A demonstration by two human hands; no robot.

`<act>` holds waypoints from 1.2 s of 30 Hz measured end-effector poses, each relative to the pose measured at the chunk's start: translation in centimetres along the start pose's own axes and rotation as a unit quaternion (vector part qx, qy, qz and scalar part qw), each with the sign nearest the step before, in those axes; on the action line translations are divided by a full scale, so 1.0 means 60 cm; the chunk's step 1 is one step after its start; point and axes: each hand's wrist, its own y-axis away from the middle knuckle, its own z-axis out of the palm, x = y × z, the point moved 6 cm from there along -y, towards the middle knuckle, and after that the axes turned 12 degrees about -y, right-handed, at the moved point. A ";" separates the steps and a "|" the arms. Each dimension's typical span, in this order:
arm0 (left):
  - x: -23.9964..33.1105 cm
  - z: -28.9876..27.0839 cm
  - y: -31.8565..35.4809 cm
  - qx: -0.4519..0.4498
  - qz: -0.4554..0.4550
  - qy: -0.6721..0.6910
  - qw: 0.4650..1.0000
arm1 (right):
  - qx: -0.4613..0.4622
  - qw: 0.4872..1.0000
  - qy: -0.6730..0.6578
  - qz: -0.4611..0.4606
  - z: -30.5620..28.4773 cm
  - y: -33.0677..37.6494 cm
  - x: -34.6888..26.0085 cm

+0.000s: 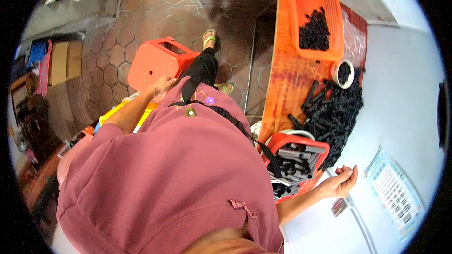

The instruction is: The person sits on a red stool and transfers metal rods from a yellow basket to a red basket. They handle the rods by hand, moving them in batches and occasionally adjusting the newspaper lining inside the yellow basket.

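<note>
My left hand [162,86] is at the edge of a red plastic stool [146,63], beside my black trousers. Its fingers look bent, and whether they grip the stool is hidden. My right hand [341,183] is held out near the white wall, past the end of the wooden table [278,94]. Its fingers are loosely curled and apart, with nothing seen in them. Nearest to it stands a red basket [322,149] filled with grey and black tubes [294,162]. A heap of black tube-like pieces [332,117] lies on the table beyond the basket.
On the table's far part sits an orange basket [339,23] with small black pieces [315,33] inside. A white cup [335,73] of black pieces stands between it and the heap. Hexagonal tiles [141,19] cover the floor. Cardboard [66,63] is at the left. A poster [395,193] hangs on the wall.
</note>
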 end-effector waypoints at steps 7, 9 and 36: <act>-0.317 -0.069 -0.089 0.031 -0.043 0.119 0.991 | -0.168 0.944 -0.258 -0.118 0.427 0.049 -0.358; -0.339 -0.178 -0.122 0.045 -0.035 0.120 0.991 | -0.299 0.925 -0.205 -0.110 0.601 0.091 -0.457; -0.741 -0.883 -0.061 0.214 -0.298 0.507 0.780 | -0.751 0.531 -0.130 -0.371 1.800 0.631 -1.313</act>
